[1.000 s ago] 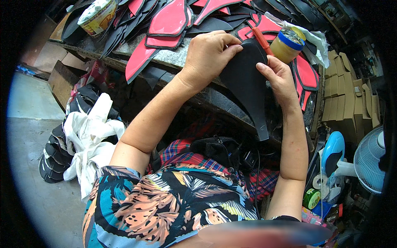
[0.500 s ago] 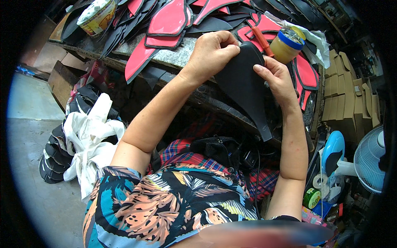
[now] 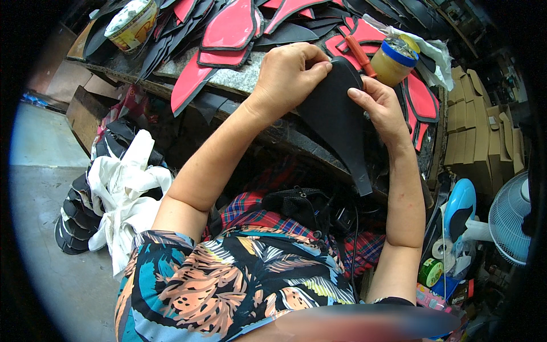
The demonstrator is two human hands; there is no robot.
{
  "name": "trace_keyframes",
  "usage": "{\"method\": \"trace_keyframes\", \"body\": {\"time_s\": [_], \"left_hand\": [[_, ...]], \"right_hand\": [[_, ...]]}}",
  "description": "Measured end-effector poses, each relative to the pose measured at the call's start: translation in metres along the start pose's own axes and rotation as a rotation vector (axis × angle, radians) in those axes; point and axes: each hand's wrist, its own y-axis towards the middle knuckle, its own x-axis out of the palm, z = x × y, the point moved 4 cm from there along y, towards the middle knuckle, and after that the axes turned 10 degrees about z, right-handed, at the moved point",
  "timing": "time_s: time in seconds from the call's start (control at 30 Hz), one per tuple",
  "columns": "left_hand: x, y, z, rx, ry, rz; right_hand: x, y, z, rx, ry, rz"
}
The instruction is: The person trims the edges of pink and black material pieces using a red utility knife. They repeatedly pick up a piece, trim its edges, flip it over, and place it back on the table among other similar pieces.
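Observation:
A black shoe upper piece (image 3: 336, 117), wide at the top and narrowing to a strip below, hangs in front of the workbench. My left hand (image 3: 293, 71) pinches its upper left edge between thumb and bent fingers. On the opposite edge, my right hand (image 3: 379, 105) grips it with the thumb on the near face; those fingers are partly hidden behind it. Just beyond my right hand lie a red-handled tool (image 3: 360, 56) and a jar of yellowish glue with a blue rim (image 3: 395, 61). Red pieces with black borders (image 3: 229, 25) lie on the bench past my left hand.
A tub (image 3: 132, 25) stands at the bench's far left beside stacked black pieces (image 3: 165, 51). White cloth (image 3: 128, 188) covers a dark bundle on the floor at left. Cardboard boxes (image 3: 476, 128) and a fan (image 3: 509, 219) are at right. The bench edge (image 3: 307, 149) runs beneath my hands.
The black piece's lower tip has swung very slightly left. Both hands keep the same hold, almost unmoved.

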Motion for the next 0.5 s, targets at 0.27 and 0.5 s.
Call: {"method": "trace_keyframes", "body": {"time_s": [0.27,0.5], "left_hand": [[0.011,0.002,-0.02,-0.283,-0.305,-0.048],[-0.011,-0.012,0.021,0.153,0.135,0.06]], "right_hand": [[-0.004,0.0,-0.003,0.008,0.006,-0.004],[-0.011,-0.004,-0.036,-0.205,-0.17,0.309]]}}
